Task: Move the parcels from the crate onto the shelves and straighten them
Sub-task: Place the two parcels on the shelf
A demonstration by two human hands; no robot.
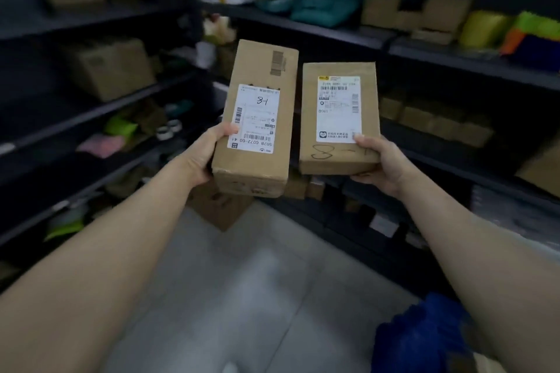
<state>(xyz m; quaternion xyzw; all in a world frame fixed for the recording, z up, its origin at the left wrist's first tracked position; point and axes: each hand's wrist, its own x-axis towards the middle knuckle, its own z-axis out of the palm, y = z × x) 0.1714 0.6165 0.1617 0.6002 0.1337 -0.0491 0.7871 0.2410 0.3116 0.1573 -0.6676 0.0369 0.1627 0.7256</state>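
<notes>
Between dark shelves [454, 63], two parcels were held up just beside each other above the floor [242, 281]. The left hand [209, 151] gripped the left parcel [257, 70] at its lower edge, thumb on the label [254, 118]. The right hand [378, 160] gripped the right parcel [339, 160] at its lower corner.

Shelves [454, 61] ahead and on both sides of you.
Left parcel [257, 130] in your left hand [206, 157], right parcel [339, 118] in your right hand [380, 162], side by side, just apart; crate [424, 333] beside your right forearm.
</notes>
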